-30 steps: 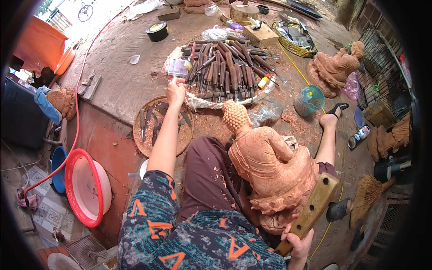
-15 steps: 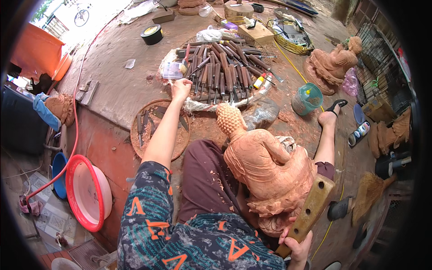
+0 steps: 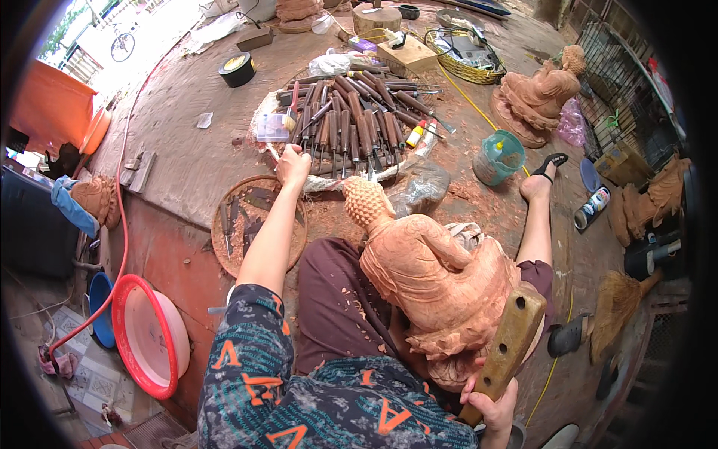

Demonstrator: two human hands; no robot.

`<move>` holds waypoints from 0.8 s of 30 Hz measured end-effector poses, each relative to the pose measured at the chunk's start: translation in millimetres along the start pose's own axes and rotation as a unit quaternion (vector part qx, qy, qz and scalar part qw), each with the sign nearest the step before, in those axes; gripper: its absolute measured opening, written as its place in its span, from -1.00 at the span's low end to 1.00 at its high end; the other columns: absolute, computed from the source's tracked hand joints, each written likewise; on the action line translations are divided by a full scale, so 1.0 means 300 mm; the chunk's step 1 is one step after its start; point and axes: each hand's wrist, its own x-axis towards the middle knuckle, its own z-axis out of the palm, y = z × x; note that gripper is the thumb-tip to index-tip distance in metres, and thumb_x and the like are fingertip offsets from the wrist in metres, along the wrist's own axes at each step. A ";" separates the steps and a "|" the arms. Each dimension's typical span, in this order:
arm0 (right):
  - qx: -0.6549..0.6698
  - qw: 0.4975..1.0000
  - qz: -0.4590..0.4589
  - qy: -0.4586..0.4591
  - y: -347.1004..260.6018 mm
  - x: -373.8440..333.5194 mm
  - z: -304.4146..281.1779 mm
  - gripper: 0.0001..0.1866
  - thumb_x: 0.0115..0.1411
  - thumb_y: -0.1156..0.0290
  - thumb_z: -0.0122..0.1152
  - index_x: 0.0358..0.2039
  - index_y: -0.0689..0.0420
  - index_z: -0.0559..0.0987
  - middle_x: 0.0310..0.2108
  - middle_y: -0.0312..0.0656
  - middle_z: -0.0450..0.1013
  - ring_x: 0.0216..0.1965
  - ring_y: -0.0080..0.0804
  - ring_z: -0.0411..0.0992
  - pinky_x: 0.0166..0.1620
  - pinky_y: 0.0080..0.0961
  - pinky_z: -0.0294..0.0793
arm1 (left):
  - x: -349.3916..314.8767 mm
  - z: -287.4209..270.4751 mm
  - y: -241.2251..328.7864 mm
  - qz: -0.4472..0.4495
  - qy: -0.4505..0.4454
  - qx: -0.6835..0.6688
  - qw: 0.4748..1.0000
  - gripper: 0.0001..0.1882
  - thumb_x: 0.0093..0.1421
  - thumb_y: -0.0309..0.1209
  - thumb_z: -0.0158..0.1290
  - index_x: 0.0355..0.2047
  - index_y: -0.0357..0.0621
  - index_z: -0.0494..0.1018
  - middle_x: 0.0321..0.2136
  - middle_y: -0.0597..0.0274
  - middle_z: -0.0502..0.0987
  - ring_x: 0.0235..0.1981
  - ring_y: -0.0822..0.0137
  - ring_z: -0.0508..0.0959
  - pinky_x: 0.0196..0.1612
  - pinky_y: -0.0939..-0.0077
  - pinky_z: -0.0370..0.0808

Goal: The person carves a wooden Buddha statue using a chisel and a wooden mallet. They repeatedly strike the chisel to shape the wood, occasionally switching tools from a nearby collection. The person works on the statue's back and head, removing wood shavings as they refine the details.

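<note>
My left hand is closed at the near left edge of a pile of wood-handled carving chisels. Its fingers curl in, and what they hold, if anything, is hidden. Low on the right, my right hand grips a flat wooden mallet with round holes along its length. A carved wooden seated figure, its head covered in knobs, leans across my lap with its back toward me. The mallet overlaps the figure's lower right side in view.
Below my left forearm lies a round tray with blades and shavings. A clear plastic box sits beside the chisels. To the right are a teal bucket, a spray can and another carved figure. A red-rimmed basin stands at left.
The whole view has shifted slightly. My left hand has drawn a little nearer to me and stays closed by the chisels. My right hand keeps its grip on the mallet.
</note>
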 end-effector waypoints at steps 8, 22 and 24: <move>-0.002 1.000 -0.001 -0.012 -0.019 0.006 0.015 -0.34 -0.04 0.49 0.40 0.06 0.37 0.32 -0.46 -0.14 0.46 -0.49 -0.39 0.49 -0.37 -0.50 0.53 | -0.136 0.001 0.054 0.273 0.043 -0.049 0.960 -0.88 0.11 -0.42 0.10 -0.31 -0.11 0.48 -0.42 0.06 0.53 -0.37 0.04 0.57 -0.21 0.21 0.51; -0.022 0.999 -0.019 -0.023 -0.017 0.002 0.017 -0.40 -0.01 0.55 0.38 0.05 0.36 0.36 -0.41 -0.18 0.48 -0.40 -0.48 0.48 -0.29 -0.56 0.50 | -0.177 0.117 0.147 0.155 -0.140 0.083 0.974 -0.61 0.09 -0.34 0.16 -0.04 0.05 0.39 -0.28 -0.06 0.61 -0.20 -0.05 0.61 -0.14 0.09 0.53; -0.061 0.998 -0.012 -0.018 -0.024 0.003 0.023 -0.45 -0.03 0.53 0.41 0.00 0.32 0.43 -0.41 -0.26 0.48 -0.37 -0.57 0.45 -0.25 -0.58 0.46 | -0.157 0.123 0.114 0.153 -0.145 0.042 0.977 -0.56 0.07 -0.32 0.18 -0.02 0.06 0.38 -0.27 -0.09 0.60 -0.19 -0.09 0.60 -0.13 0.07 0.52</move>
